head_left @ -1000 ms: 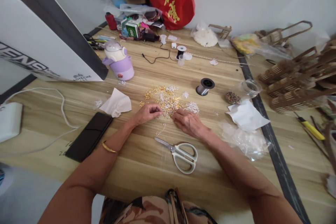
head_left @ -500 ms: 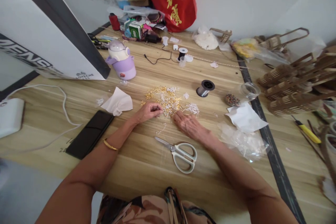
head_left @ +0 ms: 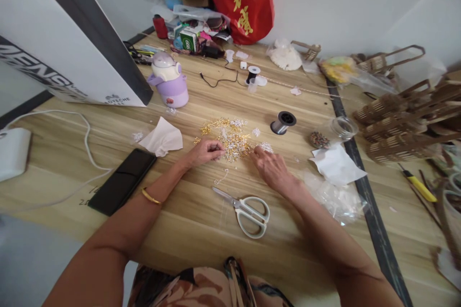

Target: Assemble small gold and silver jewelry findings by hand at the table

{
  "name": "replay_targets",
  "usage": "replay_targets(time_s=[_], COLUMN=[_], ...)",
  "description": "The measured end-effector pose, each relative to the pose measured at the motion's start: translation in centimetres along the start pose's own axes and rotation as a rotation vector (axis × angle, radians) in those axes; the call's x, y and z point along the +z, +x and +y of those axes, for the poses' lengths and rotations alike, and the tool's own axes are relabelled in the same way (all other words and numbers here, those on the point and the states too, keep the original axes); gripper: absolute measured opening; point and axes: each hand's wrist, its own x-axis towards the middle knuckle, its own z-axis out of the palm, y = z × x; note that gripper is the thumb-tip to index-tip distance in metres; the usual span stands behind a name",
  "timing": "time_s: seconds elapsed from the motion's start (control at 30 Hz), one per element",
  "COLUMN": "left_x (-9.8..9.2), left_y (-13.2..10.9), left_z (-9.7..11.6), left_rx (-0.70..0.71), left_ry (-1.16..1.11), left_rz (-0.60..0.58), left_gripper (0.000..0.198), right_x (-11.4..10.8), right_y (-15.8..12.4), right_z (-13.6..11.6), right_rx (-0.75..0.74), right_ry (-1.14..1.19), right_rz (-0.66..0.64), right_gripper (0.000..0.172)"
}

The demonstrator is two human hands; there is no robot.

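Clear jar: multicolored beads inside | Gold-and-silver pieces: between left hand and right hand | 2 hands: fingers curled, cannot tell what's gripped

Small gold and silver pieces are heaped loosely on the table.
Both tones are mingled at the heap's middle; gold clumps are spread toward ten o'clock and paler bits toward twelve. A whitish cluster is set apart at two o'clock; slender silvery pieces are bunched at three, partly hidden.
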Motion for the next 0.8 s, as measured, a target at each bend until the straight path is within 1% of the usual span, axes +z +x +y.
replay_targets(time_s=[0.13,0.27,0.37,0.5,0.6,0.7,0.8], left_x=[0.0,0.1,0.0,0.0,0.0,0.0,0.0], left_y=[0.0,-0.1,-0.1,-0.1,0.0,0.0,-0.1], left_z=[0.1,0.4,0.5,0.3,0.1,0.1,0.2], left_rx=[0.005,0.000,0.004,0.002,0.007,0.005,0.000], left_ry=[0.012,0.013,0.022,0.014,0.016,0.008,0.003], left_rz=[-0.006,-0.001,-0.005,-0.003,-0.006,-0.005,-0.002], left_gripper=[0.024,0.025,0.026,0.027,0.027,0.027,0.027], right_x=[0.3,0.5,0.6,0.2,-0.3,-0.6,-0.3], right_y=[0.3,0.4,0.4,0.2,0.0,-0.2,-0.1], right_z=[0.1,0.3,0.5,0.7,0.7,0.8,1.0], right_rx=[-0.012,-0.027,-0.042,-0.049,-0.051,-0.015,0.042], right_ry=[-0.009,-0.030,-0.004,0.055,0.085,0.050,-0.017], right_rz=[-0.025,-0.017,-0.023,-0.029,0.002,0.025,0.003], right_gripper=[0.030,0.030,0.030,0.028,0.025,0.025,0.028])
